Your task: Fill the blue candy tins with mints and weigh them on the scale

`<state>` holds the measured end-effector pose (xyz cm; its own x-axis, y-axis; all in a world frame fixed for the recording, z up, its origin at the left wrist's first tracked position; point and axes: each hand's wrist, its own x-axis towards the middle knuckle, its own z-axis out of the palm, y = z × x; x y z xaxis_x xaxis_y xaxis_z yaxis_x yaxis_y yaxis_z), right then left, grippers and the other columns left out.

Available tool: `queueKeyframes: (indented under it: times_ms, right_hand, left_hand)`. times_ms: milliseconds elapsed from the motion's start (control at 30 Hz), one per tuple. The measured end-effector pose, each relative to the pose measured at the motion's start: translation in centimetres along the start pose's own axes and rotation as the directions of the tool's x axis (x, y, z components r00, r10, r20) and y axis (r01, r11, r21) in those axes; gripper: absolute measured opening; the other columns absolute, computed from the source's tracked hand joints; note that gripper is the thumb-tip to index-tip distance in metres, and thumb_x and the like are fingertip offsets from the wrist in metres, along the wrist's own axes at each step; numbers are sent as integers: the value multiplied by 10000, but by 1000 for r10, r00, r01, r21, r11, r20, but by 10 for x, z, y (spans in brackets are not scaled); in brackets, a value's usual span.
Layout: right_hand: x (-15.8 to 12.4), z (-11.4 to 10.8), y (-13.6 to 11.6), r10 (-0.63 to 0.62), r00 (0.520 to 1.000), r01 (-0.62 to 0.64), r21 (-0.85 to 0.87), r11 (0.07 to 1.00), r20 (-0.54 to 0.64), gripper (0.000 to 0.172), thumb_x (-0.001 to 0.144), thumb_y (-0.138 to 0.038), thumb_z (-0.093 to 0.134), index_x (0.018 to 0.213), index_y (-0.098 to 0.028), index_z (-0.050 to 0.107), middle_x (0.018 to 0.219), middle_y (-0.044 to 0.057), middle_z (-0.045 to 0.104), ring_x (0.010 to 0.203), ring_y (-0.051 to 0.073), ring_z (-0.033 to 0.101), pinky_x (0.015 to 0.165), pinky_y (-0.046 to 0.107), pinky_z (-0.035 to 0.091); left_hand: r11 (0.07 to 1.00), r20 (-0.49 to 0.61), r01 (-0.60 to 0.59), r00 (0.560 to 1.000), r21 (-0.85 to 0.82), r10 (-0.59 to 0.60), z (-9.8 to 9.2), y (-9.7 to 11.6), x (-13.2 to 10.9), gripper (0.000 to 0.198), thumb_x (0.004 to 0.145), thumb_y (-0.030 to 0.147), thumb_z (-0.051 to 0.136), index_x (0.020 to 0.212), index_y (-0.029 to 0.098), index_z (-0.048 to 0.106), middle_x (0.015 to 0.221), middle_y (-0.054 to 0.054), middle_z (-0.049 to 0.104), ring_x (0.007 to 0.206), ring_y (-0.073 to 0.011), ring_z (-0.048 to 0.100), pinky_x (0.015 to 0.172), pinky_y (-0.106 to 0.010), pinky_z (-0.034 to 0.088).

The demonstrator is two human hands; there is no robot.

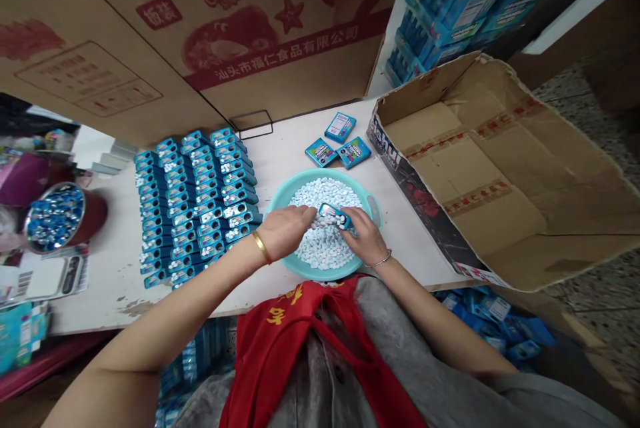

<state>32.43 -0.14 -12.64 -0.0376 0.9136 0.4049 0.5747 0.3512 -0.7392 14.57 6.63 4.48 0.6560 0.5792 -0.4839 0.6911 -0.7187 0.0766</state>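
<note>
My right hand (367, 238) grips a small blue candy box (333, 210) over a teal basin (278, 196). White candies show along the side of the box facing me. My left hand (287, 229) is at the box's left end, its fingers closed together with white candies at the tips; the thumb is mostly hidden. Many small white candies (325, 255) fill the basin beneath both hands. Left of the basin, several rows of blue candy boxes (200, 201) stand packed together, many with round holes in their tops and white candies showing.
Three blue boxes (340, 127) lie behind the basin. A large open cardboard box (480, 168) stands at right, with wrapped blue packs (450, 1) stacked behind. Tall cartons (280, 88) wall off the back. A red bucket (95, 215) of shiny blue pieces and a scale (47, 278) are at left.
</note>
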Motion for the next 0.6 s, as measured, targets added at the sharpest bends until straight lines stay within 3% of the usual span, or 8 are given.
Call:
queueKeyframes:
  times_ms: [100,200,267,333,400,467,600]
  right_hand:
    - [-1,4,0,-25,1000,25,-17,1000,-1,436,827,-155,508,1260,-194,485,1139,133,608,1102,289,564,952,508,501]
    - [-1,6,2,-28,1000,28,-11,1000,2,424,837,-165,509,1260,-193,485,1139,134,609,1101,288,563,950,504,504]
    - [-1,7,4,-17,1000,17,0,1000,5,404,851,-189,512,1254,-203,487,1141,131,609,1099,287,566,946,503,505]
    - [-1,5,5,10,1000,-10,13,1000,4,373,865,-215,513,1237,-205,496,1119,131,614,1078,287,578,929,499,511]
    - [-1,0,6,49,999,-49,26,998,-14,345,871,-235,526,1213,-198,510,1085,131,620,1050,284,591,908,485,519]
    - [1,-6,5,81,996,-79,33,996,-49,330,871,-251,546,1195,-196,519,1067,129,624,1035,279,598,900,470,519]
    - [7,-18,4,113,989,-112,21,994,-97,300,876,-291,558,1164,-210,534,1045,116,630,1001,271,606,881,462,518]
  left_hand:
    - [988,30,61,997,143,-66,-17,29,2,253,927,89,348,1116,111,515,951,-121,641,908,-243,624,695,-326,488]
    - [980,21,44,999,194,-49,-26,47,1,244,943,106,325,1012,97,559,908,-132,631,920,-258,615,701,-336,484]
    - [980,-5,17,1000,197,-16,-26,45,-1,241,942,115,335,966,102,575,901,-131,624,926,-264,605,711,-347,480]
    - [981,-58,29,998,192,-19,-18,29,0,230,938,117,350,983,116,575,907,-120,617,916,-258,594,719,-353,476]
    - [980,-126,89,990,177,-67,1,3,6,231,933,117,360,1051,130,558,943,-108,611,909,-245,582,736,-353,471]
    - [975,-169,167,975,144,-142,32,-26,17,262,930,113,359,1126,133,531,1001,-112,602,921,-232,569,763,-351,466]
    - [981,-94,188,979,55,-182,105,-58,47,296,929,98,335,1143,129,538,1079,-131,584,988,-229,557,829,-366,465]
